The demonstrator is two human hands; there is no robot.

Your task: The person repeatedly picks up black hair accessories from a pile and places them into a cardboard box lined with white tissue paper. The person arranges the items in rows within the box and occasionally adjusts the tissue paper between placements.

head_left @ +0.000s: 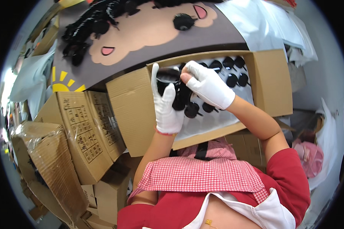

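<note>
My left hand (168,114), in a white glove, is raised over an open cardboard box (273,80). Its fingers and thumb close around a glossy black round object (167,77), and more black pieces hang beside the palm. Right beside it is my right hand (212,86), also gloved, with bare tips at the thumb and a finger. Those fingers are bent together in a pinch near the held object; whatever lies between them is hidden. Inside the box, several black round pieces with short stems (231,80) lie in rows on a white sheet (202,128).
Beyond the box, a table mat with a cartoon print (141,36) carries a heap of black pieces (92,24) and a separate black piece (183,21). Cardboard cartons (78,126) stack up at the left. White plastic sheeting (261,24) lies at the far right.
</note>
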